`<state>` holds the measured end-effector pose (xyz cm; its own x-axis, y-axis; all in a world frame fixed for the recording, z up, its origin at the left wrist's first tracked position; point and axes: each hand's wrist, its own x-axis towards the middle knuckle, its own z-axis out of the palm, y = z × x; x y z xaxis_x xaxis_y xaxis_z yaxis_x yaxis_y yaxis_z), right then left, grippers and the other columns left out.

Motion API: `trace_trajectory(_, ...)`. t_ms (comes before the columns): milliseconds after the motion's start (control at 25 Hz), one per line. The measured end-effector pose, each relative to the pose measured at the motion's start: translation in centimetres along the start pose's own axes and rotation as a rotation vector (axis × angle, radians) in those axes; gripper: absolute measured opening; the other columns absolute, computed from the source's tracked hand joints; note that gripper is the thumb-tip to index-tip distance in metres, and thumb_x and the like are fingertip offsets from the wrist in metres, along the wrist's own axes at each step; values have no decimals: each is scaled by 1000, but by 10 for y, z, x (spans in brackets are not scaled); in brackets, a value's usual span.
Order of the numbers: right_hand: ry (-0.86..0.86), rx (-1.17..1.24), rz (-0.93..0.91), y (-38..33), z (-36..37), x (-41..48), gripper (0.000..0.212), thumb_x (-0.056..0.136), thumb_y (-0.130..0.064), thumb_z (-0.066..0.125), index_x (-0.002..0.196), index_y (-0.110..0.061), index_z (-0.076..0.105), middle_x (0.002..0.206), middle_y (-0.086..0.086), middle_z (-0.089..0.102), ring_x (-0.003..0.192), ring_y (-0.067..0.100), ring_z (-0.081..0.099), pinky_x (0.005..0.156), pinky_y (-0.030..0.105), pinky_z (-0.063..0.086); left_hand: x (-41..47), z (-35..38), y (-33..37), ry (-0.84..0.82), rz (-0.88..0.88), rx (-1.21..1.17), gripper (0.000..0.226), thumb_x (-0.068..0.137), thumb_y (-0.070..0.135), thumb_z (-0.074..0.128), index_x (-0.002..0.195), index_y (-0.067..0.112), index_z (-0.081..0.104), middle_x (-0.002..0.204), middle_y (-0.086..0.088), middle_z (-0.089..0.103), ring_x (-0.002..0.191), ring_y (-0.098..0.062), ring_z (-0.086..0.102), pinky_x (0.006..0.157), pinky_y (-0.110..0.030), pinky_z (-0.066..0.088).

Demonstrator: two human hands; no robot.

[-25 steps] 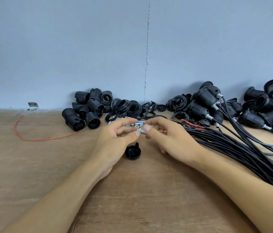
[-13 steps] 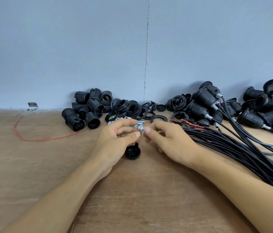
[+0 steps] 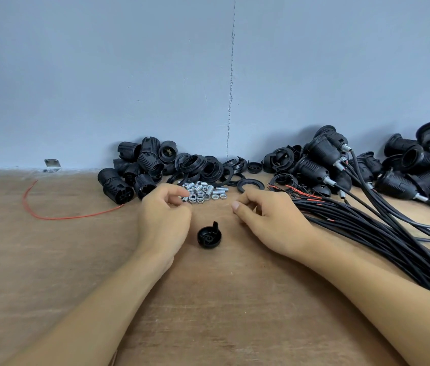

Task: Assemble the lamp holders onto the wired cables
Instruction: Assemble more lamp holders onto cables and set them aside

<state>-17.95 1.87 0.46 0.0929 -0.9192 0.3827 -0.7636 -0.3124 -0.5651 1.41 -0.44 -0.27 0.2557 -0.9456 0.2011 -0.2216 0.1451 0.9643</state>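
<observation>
Two hands parted since earlier: left hand (image 3: 165,223), right hand (image 3: 272,223) curled, contents unclear; nuts (image 3: 203,192) exposed

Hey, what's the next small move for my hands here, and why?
Probably pinch one threaded tube from the metal pile with the left hand: its fingertips sit at the pile's near edge, though whether they hold anything is unclear. The black cap lies loose between the hands, and the right hand looks empty, free to lift it.
</observation>
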Motion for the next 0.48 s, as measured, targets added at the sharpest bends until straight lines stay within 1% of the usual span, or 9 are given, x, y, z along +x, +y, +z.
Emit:
trace_trajectory(80, -7, -9, -21, -1, 0, -1, 18, 97, -35, 59, 83, -27, 66, 75, -8, 70, 67, 5, 59, 73, 35, 52, 10, -5, -1, 10, -76, -53, 25, 79, -1, 70, 75, 23, 68, 72, 0, 59, 64, -14, 50, 60, -29, 40)
trace_trajectory(160, -2, -7, -24, -1, 0, 0, 18, 97, -35, 60, 83, -26, 67, 75, -8, 70, 67, 4, 59, 74, 34, 52, 16, -11, 0, -64, -116, -85, 22, 79, 2, 73, 69, 21, 67, 65, 0, 54, 62, -16, 45, 59, -30, 36)
trace_trajectory(240, 0, -12, -30, -1, 0, 0, 17, 97, -34, 60, 82, -29, 66, 75, -9, 69, 66, 3, 58, 74, 34, 51, 11, -10, 0, -176, -34, 33, 20, 79, 5, 76, 68, 21, 68, 58, 10, 54, 56, -7, 47, 57, -22, 39)
trace_trajectory(280, -2, -14, -37, -1, 0, -1, 16, 97, -34, 60, 82, -31, 65, 74, -11, 68, 65, 2, 57, 73, 33, 51, 6, -8, 1, -225, 45, 126, 20, 79, 6, 77, 69, 21, 68, 56, 14, 54, 52, -1, 46, 54, -15, 39)
trace_trajectory(320, -5, -20, -43, -2, 1, -1, 15, 97, -35, 61, 82, -33, 64, 72, -13, 66, 64, 0, 55, 72, 32, 50, 1, -5, 2, -259, 125, 210, 20, 78, 7, 77, 69, 21, 67, 55, 16, 55, 50, 1, 48, 52, -11, 38)
trace_trajectory(400, -12, -52, -53, -2, 1, -1, 13, 96, -36, 61, 84, -33, 64, 67, -18, 61, 62, -2, 52, 68, 31, 48, -6, -1, 1, -291, 241, 295, 22, 78, 5, 76, 70, 23, 65, 55, 16, 56, 49, 1, 48, 50, -10, 39)
trace_trajectory(480, -17, -76, -60, -2, 3, -2, 15, 96, -39, 59, 88, -29, 66, 66, -16, 60, 61, -1, 52, 68, 33, 49, -8, -1, 1, -302, 288, 290, 24, 79, 4, 73, 71, 24, 63, 54, 13, 56, 47, 0, 47, 50, -13, 39)
